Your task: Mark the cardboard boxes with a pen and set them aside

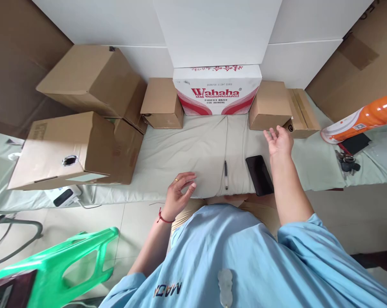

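Note:
My left hand is over the near edge of the cloth-covered table, thumb and fingers apart, with nothing in it. It wears a ring, and a red cord bracelet circles the wrist. My right hand is raised palm up with fingers spread, in front of a small brown carton at the back right; whether it touches the carton I cannot tell. Between the hands lie a black-and-white pen, pointing away from me, and a black smartphone, nearer my right forearm.
A white Wahaha water box stands at the back, beside another brown carton. Large cartons are stacked at left. On the right are an orange bottle and keys. A green stool stands on the floor at left.

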The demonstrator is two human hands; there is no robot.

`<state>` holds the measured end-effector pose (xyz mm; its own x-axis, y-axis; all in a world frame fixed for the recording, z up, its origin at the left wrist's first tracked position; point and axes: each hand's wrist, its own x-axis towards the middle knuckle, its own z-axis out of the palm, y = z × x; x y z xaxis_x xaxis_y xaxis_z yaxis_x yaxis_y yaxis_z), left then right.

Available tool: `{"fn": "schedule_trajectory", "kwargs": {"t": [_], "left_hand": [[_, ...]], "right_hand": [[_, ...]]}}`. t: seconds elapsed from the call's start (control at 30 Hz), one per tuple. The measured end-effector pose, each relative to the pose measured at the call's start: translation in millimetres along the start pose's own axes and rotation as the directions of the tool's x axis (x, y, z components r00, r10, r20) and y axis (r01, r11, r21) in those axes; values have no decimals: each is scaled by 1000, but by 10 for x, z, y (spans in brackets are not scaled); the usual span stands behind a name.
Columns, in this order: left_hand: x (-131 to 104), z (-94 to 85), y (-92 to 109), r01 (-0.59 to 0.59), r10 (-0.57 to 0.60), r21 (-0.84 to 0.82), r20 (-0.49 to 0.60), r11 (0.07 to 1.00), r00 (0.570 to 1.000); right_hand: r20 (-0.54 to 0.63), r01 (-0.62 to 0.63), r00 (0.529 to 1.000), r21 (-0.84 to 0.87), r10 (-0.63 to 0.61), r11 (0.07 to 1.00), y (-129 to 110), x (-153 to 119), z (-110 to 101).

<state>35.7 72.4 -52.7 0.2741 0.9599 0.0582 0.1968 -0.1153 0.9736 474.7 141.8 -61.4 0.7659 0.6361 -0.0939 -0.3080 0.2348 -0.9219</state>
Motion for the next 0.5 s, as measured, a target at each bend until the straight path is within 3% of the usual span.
{"fn": "schedule_trajectory", "kwargs": {"t": [0.1, 0.23, 0.37, 0.5], "left_hand": [[79, -44, -58, -14, 18, 51, -89, 999, 996], [401, -215, -229, 29, -10, 74, -245, 997, 970], [1043, -471, -329, 75, -9, 120, -481, 990, 877], [1608, -645, -113, 49, 73, 179, -613, 983, 786]], "right_hand": [[-61, -11, 998, -58, 8, 998, -94, -292, -52], [9, -82, 996, -175, 85, 981, -103, -1062, -244], [71, -133, 985, -285, 160, 949, -77, -1709, -447], [49, -113, 989, -333, 137, 936, -110, -1909, -565]]}}
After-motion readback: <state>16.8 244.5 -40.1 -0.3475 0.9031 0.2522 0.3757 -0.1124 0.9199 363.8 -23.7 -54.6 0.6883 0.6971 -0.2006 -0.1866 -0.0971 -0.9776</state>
